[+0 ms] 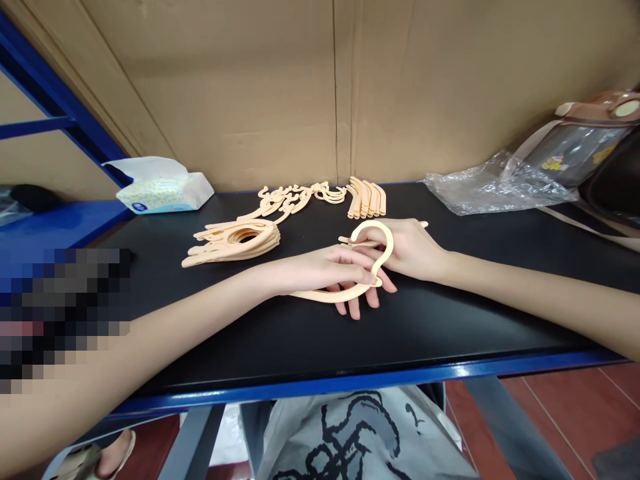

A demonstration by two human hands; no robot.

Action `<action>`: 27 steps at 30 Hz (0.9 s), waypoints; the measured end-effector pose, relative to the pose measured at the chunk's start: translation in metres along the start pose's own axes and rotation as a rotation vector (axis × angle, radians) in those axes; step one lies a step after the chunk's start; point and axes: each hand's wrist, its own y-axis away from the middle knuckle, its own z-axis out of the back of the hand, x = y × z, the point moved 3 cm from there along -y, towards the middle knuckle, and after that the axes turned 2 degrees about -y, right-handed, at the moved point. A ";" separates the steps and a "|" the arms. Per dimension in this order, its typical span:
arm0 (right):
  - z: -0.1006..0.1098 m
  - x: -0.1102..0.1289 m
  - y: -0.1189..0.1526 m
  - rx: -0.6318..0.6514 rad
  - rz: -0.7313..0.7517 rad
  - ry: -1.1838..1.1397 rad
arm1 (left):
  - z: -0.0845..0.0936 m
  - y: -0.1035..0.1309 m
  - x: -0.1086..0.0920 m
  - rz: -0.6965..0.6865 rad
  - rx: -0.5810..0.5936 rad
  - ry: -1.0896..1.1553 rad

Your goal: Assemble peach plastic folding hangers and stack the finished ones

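Observation:
Over the middle of the black tabletop, my left hand (330,267) is closed on a cream plastic clothes hanger part (385,250), whose hook curves up to the right and whose arm runs left under the palm. My right hand (415,247) sits just beyond it, its fingers curled round a thin cream hanger strip (344,240) that sticks out on both sides. The two hands overlap, so where the parts meet is hidden. Left of them lies a stack of hanger arms (235,243). Behind are a heap of hook pieces (295,200) and a row of curved strips (367,199).
A tissue pack (167,190) stands at the back left. Crumpled clear plastic (480,190) and a strapped drink bottle (570,150) are at the back right. Cardboard (240,87) lines the back. The table's blue edge (350,377) runs across the front.

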 end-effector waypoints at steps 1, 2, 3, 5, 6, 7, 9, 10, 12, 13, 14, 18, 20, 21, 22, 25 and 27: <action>0.000 0.000 0.000 -0.011 -0.003 0.002 | 0.000 0.000 0.000 0.005 -0.010 0.011; 0.000 0.000 0.000 -0.023 -0.009 0.010 | 0.000 0.000 0.000 0.005 -0.019 0.025; 0.001 0.000 0.000 -0.037 -0.018 0.023 | 0.001 0.000 0.000 0.002 -0.031 0.037; 0.001 -0.001 0.001 -0.066 -0.045 0.057 | 0.001 0.000 0.000 -0.011 -0.058 0.056; 0.001 -0.001 0.001 -0.075 -0.058 0.073 | 0.002 0.000 0.000 -0.013 -0.074 0.064; 0.001 -0.001 0.001 -0.078 -0.070 0.082 | 0.002 -0.001 0.001 -0.013 -0.094 0.072; 0.001 -0.002 0.000 -0.071 -0.104 0.092 | 0.002 -0.002 0.001 -0.009 -0.142 0.090; 0.001 -0.003 0.000 -0.065 -0.131 0.106 | 0.002 -0.002 0.002 -0.008 -0.168 0.106; 0.002 -0.005 -0.001 -0.059 -0.204 0.161 | 0.003 -0.004 0.003 -0.015 -0.217 0.158; 0.002 -0.006 -0.002 -0.062 -0.242 0.198 | 0.003 -0.005 0.003 -0.022 -0.243 0.199; 0.003 -0.008 -0.002 -0.067 -0.275 0.231 | 0.004 -0.005 0.004 -0.031 -0.270 0.246; 0.004 -0.010 -0.004 -0.090 -0.358 0.268 | 0.009 -0.007 0.006 -0.073 -0.412 0.418; 0.005 -0.010 -0.003 -0.102 -0.385 0.246 | 0.012 -0.006 0.007 -0.103 -0.471 0.467; 0.005 -0.010 -0.003 -0.110 -0.387 0.233 | 0.012 -0.006 0.007 -0.117 -0.494 0.480; 0.005 -0.009 -0.003 -0.116 -0.375 0.219 | 0.013 -0.006 0.007 -0.128 -0.511 0.485; 0.005 -0.004 -0.003 -0.113 -0.260 0.188 | 0.012 -0.005 0.006 -0.141 -0.542 0.461; 0.005 -0.001 -0.003 -0.099 -0.163 0.176 | 0.012 -0.005 0.006 -0.140 -0.560 0.442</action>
